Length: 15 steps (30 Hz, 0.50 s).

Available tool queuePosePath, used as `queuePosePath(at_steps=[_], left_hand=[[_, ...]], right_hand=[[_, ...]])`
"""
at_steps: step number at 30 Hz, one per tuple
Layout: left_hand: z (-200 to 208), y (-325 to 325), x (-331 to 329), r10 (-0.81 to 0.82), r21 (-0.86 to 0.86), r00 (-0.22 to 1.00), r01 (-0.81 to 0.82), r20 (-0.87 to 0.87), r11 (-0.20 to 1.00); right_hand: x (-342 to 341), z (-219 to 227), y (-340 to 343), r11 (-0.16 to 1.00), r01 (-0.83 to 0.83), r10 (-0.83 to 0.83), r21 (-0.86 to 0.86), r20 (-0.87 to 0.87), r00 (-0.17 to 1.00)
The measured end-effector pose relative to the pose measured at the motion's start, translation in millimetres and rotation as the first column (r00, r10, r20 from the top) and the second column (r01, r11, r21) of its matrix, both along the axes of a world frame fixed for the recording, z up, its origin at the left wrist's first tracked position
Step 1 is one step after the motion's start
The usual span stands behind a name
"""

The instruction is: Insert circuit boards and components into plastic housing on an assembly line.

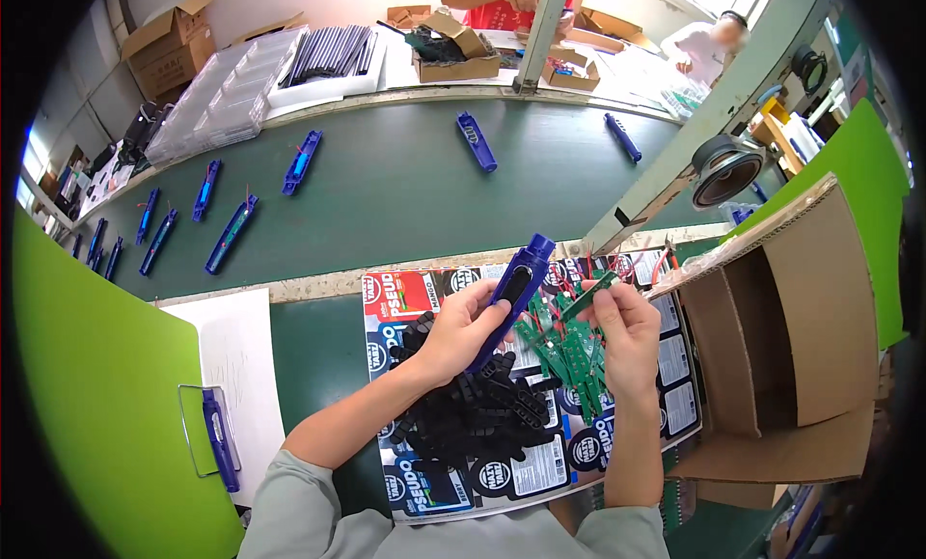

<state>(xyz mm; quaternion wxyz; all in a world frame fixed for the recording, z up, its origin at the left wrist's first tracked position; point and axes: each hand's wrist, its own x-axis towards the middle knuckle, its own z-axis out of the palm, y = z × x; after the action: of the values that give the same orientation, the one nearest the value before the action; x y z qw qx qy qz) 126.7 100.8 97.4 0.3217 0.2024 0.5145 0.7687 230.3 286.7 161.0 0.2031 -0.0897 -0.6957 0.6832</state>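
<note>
My left hand (451,335) is closed round a long blue plastic housing (538,254), tilted up to the right, with the thumb on its black inset piece (515,285). My right hand (629,345) pinches a narrow green circuit board (600,286) just right of the housing; the two look apart. Below and between the hands lies a heap of green circuit boards (585,366) with red wires. Small black plastic parts (463,414) are piled under my left wrist. Both heaps rest on a sheet printed with labels (424,496).
Beyond a ledge, a green belt (386,192) carries several blue housings (231,234). An open cardboard box (820,327) stands at right, beside a metal post with a speaker (725,170). At left, a blue housing (220,439) sits by a green panel (106,395). Two people work across the belt.
</note>
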Motion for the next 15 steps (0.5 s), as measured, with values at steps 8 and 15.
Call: queuePosePath(at_steps=[8,15], left_hand=[[1,-3,0,0.008,0.106,0.998,-0.015,0.065,0.994],[11,-1,7,0.043,0.123,0.995,-0.054,0.090,0.991]], right_hand=[[-4,21,-34,0.981,0.091,-0.075,0.172,-0.098,0.992],[-14,2,-52,0.968,0.066,-0.010,0.240,-0.228,0.974]])
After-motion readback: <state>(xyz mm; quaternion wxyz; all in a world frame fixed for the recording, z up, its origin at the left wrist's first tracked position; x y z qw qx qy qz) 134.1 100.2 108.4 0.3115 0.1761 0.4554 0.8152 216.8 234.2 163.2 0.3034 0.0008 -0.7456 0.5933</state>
